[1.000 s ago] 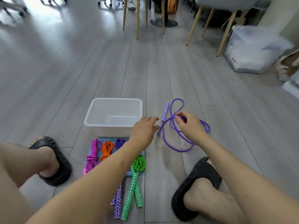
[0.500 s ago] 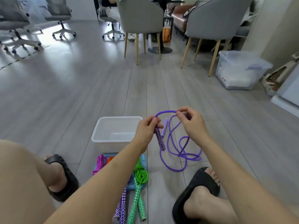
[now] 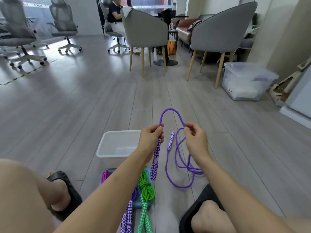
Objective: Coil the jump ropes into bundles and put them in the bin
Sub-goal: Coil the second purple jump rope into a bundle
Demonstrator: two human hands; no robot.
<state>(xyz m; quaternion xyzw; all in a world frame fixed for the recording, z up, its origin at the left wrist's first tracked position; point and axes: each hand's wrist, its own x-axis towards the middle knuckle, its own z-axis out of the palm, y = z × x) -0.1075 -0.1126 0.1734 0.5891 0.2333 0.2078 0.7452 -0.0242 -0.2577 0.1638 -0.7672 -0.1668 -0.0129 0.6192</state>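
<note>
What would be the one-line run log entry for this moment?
left hand: grips handle of purple jump rope | right hand: pinches cord | stage: coiling begun | bin: empty

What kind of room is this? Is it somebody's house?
Probably an office lounge or shared workspace, not a house. There are rolling office chairs, grey armchairs round a small table, and another person seated at a desk at the back.

I can't read any text from here. The lidded clear storage box (image 3: 244, 81) at far right carries a small red mark low on its front, too small to make out. The jump rope handles show only a diamond pattern.
</note>
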